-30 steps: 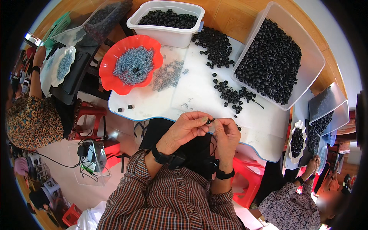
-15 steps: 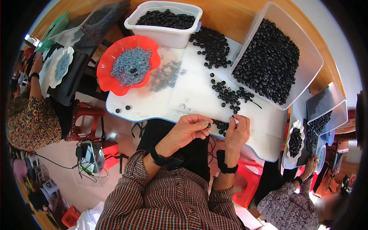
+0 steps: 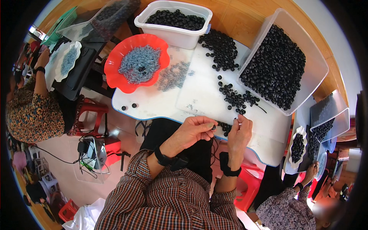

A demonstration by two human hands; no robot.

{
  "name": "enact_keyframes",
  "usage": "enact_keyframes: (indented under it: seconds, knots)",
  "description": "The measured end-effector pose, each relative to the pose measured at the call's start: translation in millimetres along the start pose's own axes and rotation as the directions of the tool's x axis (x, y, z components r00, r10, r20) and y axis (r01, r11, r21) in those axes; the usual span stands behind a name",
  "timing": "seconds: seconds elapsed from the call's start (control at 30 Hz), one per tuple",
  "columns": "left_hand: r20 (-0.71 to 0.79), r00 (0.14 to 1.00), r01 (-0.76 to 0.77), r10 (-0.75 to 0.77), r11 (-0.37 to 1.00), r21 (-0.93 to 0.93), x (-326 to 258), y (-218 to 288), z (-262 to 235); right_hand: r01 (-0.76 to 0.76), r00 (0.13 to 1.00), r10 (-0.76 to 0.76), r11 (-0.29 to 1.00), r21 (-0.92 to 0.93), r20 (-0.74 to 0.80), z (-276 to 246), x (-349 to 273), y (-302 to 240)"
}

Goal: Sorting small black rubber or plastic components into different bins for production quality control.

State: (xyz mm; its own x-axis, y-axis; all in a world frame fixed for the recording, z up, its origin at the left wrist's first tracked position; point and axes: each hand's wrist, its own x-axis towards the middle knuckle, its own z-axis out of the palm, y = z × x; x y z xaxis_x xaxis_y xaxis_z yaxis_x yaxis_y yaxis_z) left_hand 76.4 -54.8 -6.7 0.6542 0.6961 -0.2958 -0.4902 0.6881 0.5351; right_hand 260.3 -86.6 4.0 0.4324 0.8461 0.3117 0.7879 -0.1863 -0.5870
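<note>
Here, black ring (image 3: 213, 127) (edge-on) between fingers (image 3: 207, 123).

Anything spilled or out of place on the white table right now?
Yes. Black beads lie loose on the white table, outside the bin and tub. Grey bits are scattered beside the red dish, and two stray beads sit near the table's left edge.

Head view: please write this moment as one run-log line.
left hand: pinches black bead | right hand: fingertips pinched together at table edge | loose beads: on white table

bare board (image 3: 199, 92), loose beads (image 3: 235, 97) beyond
</note>
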Motion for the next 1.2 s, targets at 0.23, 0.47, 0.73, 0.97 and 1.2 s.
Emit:
enact_keyframes:
  seconds: [0.23,0.47,0.73,0.97,1.2]
  knots:
    - [-0.012,0.999,-0.045,0.044,0.996,-0.074,1,1,0,-0.196,0.972,0.095,0.828,0.526,0.214,-1,-9,-17]
    - [-0.013,0.996,-0.093,0.093,0.987,-0.129,-2,6,3,-0.413,0.91,0.137,0.368,0.833,0.391,-5,-12,-34]
    - [-0.014,0.993,-0.117,0.116,0.982,-0.145,-6,12,11,-0.45,0.893,0.104,0.271,0.851,0.439,0,-16,-42]
    - [-0.03,0.993,-0.121,0.118,0.978,-0.168,-8,14,11,-0.46,0.888,0.101,0.22,0.86,0.449,2,-18,-44]
    - [-0.04,0.992,-0.123,0.117,0.972,-0.2,-8,14,10,-0.388,0.922,0.071,0.141,0.911,0.381,5,-19,-43]
